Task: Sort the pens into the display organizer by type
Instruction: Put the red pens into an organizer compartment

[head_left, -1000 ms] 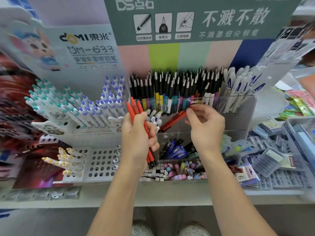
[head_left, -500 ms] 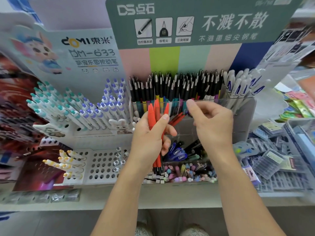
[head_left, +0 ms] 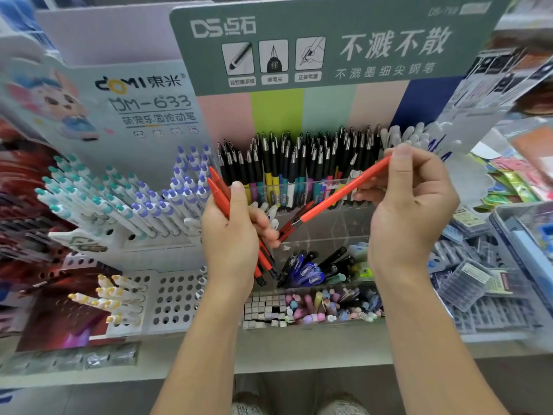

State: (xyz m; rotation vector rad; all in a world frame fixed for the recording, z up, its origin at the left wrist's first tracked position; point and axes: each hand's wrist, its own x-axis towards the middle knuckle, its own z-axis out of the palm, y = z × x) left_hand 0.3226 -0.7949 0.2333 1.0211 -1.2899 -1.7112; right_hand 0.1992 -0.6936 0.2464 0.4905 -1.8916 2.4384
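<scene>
My left hand [head_left: 236, 232] is wrapped around a bundle of red pens [head_left: 223, 202], tips pointing down toward the clear organizer [head_left: 323, 232], caps fanned up past my thumb. My right hand [head_left: 410, 205] pinches the top end of a single red pen [head_left: 341, 194] between thumb and forefinger; that pen slants down to the left, its lower end close to the fingers of my left hand, and I cannot tell whether it touches them. It hangs in front of the middle tier of the organizer, where a few more red pens [head_left: 294, 218] seem to lie behind the clear wall. The back row holds upright black-capped pens [head_left: 299, 163], and the lower tier has blue and black pens [head_left: 311, 269] lying loose. To do this step well, I judge I should draw the single pen fully clear of the bundle, turn it to match its kind, and set it down in the tier with the other red ones without knocking the black row just behind. I should keep the left grip firm, since the bundle sits fanned and one could slip out onto the counter [head_left: 269, 354].
</scene>
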